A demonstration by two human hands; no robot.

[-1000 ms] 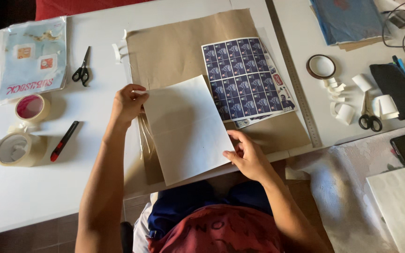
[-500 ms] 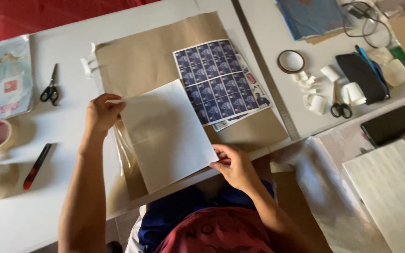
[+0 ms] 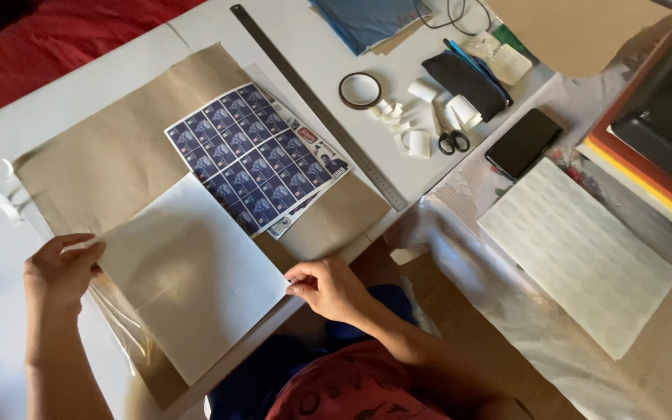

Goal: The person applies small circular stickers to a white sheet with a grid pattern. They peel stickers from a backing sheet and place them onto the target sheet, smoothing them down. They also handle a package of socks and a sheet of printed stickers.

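Observation:
My left hand pinches the left corner of a glossy white sheet, with a clear film peeling away beneath it. My right hand grips the sheet's right corner at the table's front edge. The sheet lies on a large brown paper spread over the white table. Just beyond the sheet sits a printed page of several small blue pictures, partly overlapped by the sheet's top corner.
A long metal ruler runs diagonally beside the brown paper. Past it lie a tape ring, white tape scraps, small scissors, a black pouch and a phone. A textured white sheet rests at right.
The view has swung to the right, so the scissors, tape rolls and marker at the left have left the frame. Both hands keep the same hold on the white sheet.

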